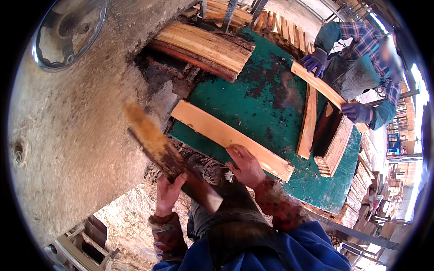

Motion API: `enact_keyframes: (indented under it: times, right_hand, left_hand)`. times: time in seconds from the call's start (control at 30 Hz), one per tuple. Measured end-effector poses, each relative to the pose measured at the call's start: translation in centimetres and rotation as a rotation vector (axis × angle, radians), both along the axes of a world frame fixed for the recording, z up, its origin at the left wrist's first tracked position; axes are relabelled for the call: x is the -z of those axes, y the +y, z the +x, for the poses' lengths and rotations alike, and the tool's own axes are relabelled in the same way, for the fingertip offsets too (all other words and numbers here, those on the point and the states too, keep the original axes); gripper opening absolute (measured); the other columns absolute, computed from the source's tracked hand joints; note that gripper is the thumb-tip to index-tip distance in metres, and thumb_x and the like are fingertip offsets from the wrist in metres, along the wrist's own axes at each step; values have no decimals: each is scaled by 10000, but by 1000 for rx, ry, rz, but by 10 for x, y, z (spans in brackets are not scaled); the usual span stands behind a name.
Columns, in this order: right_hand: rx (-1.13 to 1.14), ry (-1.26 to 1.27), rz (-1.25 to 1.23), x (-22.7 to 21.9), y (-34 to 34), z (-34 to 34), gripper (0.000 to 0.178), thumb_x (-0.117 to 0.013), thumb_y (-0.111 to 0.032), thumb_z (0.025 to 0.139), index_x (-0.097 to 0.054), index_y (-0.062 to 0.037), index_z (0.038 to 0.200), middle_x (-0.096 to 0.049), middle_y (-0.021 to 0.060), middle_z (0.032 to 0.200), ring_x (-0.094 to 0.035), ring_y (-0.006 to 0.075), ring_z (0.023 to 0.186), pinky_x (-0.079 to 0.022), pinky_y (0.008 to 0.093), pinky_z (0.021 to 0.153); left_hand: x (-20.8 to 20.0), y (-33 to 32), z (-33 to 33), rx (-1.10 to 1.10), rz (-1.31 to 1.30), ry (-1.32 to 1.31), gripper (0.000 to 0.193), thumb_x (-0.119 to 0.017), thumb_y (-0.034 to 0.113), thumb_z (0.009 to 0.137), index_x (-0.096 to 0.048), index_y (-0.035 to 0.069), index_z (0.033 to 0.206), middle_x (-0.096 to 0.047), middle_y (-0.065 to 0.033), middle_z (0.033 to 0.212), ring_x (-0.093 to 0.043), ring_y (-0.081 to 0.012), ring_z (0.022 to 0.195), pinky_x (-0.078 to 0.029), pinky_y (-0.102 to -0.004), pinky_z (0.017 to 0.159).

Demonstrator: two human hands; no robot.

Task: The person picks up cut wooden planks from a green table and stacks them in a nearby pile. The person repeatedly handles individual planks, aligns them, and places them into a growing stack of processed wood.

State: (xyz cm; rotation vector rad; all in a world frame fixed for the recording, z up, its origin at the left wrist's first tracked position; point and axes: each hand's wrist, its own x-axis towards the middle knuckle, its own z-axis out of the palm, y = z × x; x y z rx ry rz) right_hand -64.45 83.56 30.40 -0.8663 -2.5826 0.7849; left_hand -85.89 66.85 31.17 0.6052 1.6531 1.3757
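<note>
My left hand [169, 192] is closed on the lower part of a dark, bark-edged board [165, 153], thumb across its edge. This board is tilted up to the left, and its far end is smeared by motion. My right hand [246, 166] has its fingertips at the near edge of a smooth pale plank [221, 133]; its thumb stands apart, below the wood. That plank lies slantwise on the green tabletop [217, 97], its left end by the machine.
A brown machine body [81, 122] with a handwheel [68, 31] fills the left. Stacked boards [203, 47] lie at the back, another stack [334, 147] at the right. Across the table, a co-worker in purple gloves [357, 112] holds a long plank [321, 86]. Sawdust [131, 207] covers the floor.
</note>
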Motion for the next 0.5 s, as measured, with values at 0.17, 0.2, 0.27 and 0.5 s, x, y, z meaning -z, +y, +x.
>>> enact_keyframes:
  times: [0.17,0.2,0.27,0.5]
  right_hand:
    - [-47,137,-57,-81,-13,1,373,-708,-91,778,-620,-4,1130,-625,142,1046,-621,313,969,-533,417,792]
    - [-93,132,-11,-95,-15,-1,376,-720,-93,767,-626,-6,1120,-609,141,1075,-621,307,973,-534,405,807]
    - [-117,204,109,-112,-11,-6,393,-728,-95,760,-626,-7,1129,-594,140,1096,-619,311,982,-528,404,832]
    - [-128,-63,210,-68,26,8,765,-783,-366,714,-475,-2,1312,-485,179,1261,-455,388,1194,-376,506,995]
  left_hand:
    - [-21,47,-16,370,43,47,472,-739,64,799,-554,-40,1221,-672,-112,1066,-609,-142,992,-495,-297,866]
    - [-19,54,-17,401,-15,69,470,-757,141,791,-569,-10,1194,-681,-141,1035,-651,-221,990,-507,-336,859]
    - [-35,83,-20,652,1,335,474,-765,210,770,-583,3,1155,-674,-164,1029,-655,-295,968,-512,-371,836]
    - [-30,171,-12,1263,34,681,461,-760,262,691,-649,11,1061,-678,-205,947,-646,-373,925,-503,-434,803]
